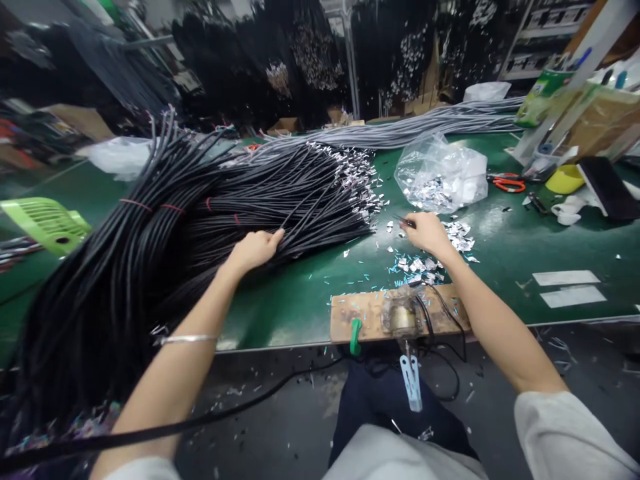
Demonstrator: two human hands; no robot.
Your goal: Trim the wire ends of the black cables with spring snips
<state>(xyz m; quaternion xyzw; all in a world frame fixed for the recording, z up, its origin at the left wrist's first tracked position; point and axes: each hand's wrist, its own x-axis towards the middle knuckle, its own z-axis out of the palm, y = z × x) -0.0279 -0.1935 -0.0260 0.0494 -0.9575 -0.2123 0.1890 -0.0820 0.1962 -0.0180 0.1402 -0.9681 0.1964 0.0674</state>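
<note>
A big pile of black cables [280,193] lies across the bench, their stripped, silvery ends pointing right. My left hand [257,250] is closed at the front edge of the pile, thumb and fingers pinching a black cable. Right of the cable ends, my right hand [427,233] is closed around a small dark tool with a thin pointed tip [410,223], which looks like tweezers. Below it lie foil scraps [423,267] and short blue bits of wire. Nearer to me, a wooden board [357,307] at the bench edge carries a small metal device [403,317] with black leads.
A clear plastic bag [445,173] with scraps stands behind my right hand. Red-handled cutters [509,182], a phone [607,187] and a yellow tape roll [565,179] lie at the right. Grey cables [415,127] run along the back. A green plastic piece [45,223] is at the left.
</note>
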